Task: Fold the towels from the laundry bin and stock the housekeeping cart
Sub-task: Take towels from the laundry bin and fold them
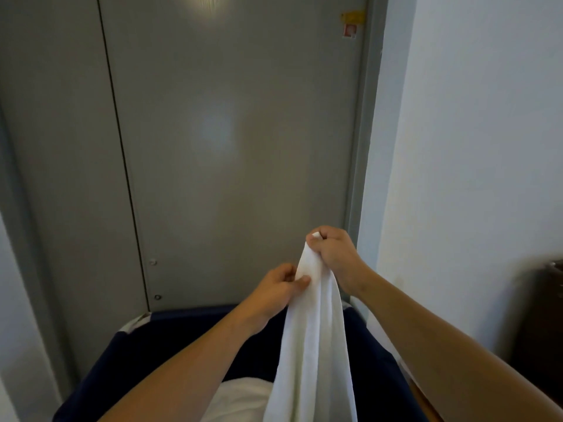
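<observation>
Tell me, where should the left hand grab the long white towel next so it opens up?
Probably the free edge of the hanging white cloth towel, just below where the left hand pinches it now, coming from the left. The right hand already grips the top corner, and the towel hangs bunched above the dark blue fabric laundry bin.
</observation>
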